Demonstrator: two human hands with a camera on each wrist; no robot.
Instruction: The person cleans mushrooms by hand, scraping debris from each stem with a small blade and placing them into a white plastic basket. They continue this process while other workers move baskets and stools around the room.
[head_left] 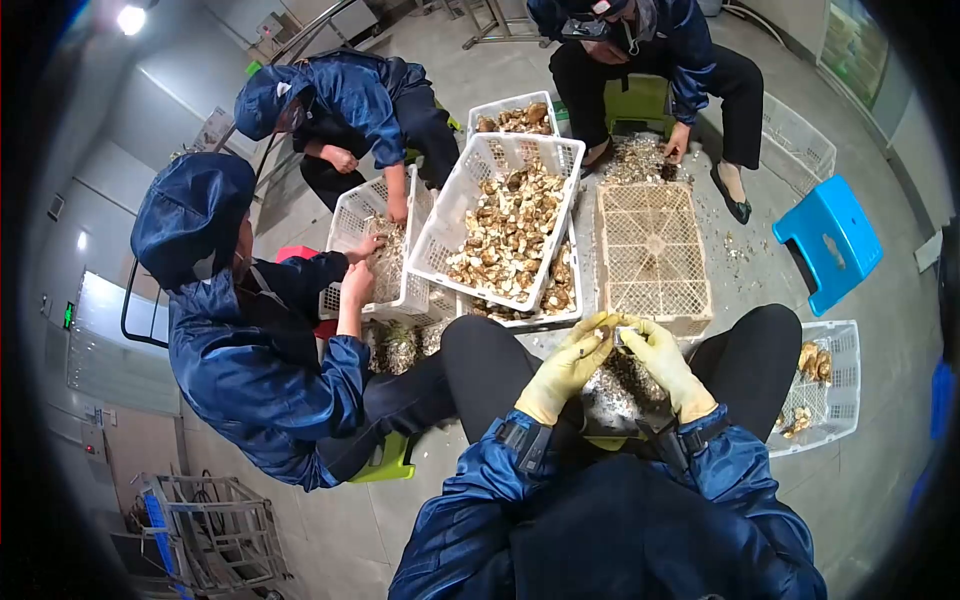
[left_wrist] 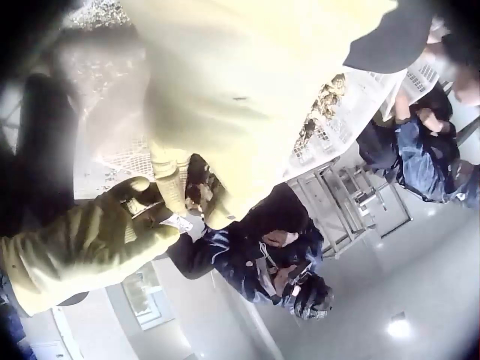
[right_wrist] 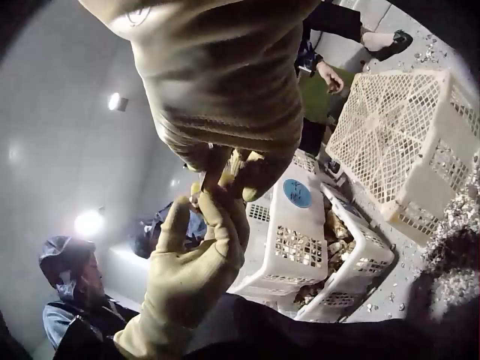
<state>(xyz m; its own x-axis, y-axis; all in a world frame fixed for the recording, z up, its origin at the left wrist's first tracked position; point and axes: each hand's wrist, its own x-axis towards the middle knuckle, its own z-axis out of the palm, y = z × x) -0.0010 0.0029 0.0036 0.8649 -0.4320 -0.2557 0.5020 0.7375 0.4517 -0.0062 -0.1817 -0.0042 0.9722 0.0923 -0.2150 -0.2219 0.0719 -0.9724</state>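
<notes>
Both hands wear pale yellow gloves and meet above the lap in the head view. My left hand (head_left: 572, 368) grips a brown lumpy piece (left_wrist: 199, 184), seen between its fingers in the left wrist view. The right hand (head_left: 662, 362) has its fingers curled round a small tool (right_wrist: 215, 166) with a dark flat part, held against the left fingertips. What the tool's tip touches is hidden by the gloves. Beyond the hands stands an upturned cream crate (head_left: 655, 250), and to its left a tilted white crate (head_left: 425, 262) full of brown and pale pieces.
Three people in blue jackets sit around the crates, one close on the left (head_left: 250, 330). At the right are a blue stool (head_left: 830, 240) and a white basket (head_left: 845, 385) with a few pieces. Shell-like debris (head_left: 625, 390) lies between the knees. A metal cart (head_left: 215, 530) stands lower left.
</notes>
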